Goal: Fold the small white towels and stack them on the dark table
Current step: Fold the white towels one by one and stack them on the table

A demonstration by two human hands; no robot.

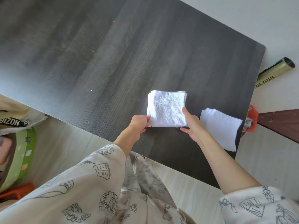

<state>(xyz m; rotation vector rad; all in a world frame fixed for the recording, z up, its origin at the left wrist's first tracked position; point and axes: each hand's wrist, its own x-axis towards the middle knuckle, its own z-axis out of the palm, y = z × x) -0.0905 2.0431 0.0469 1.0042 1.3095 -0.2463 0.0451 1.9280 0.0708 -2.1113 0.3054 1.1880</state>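
Head view, looking down from my own eye line. Nearest are my patterned sleeves (100, 180), then both bare forearms reaching onto the dark table (97, 54). My left hand (139, 122) pinches the near left corner of a folded white towel (166, 109), fingers curled round its edge. My right hand (191, 122) presses against the towel's near right side, thumb on top and fingers fairly straight (I cannot tell whether they curl beneath the cloth). The towel lies square on the table and shows several layered edges along its left side, so I judge it may be a folded stack, or one towel folded over several times.

Just to the right, near the table's edge, a second pile of white towels (221, 126) lies longer and flatter; I judge these only half folded, still awaiting work. So the task looks partly done.

Beyond the table's far right edge lies a gold-coloured tube (275, 71) on the pale floor. The farther tabletop stretches dark away from me.
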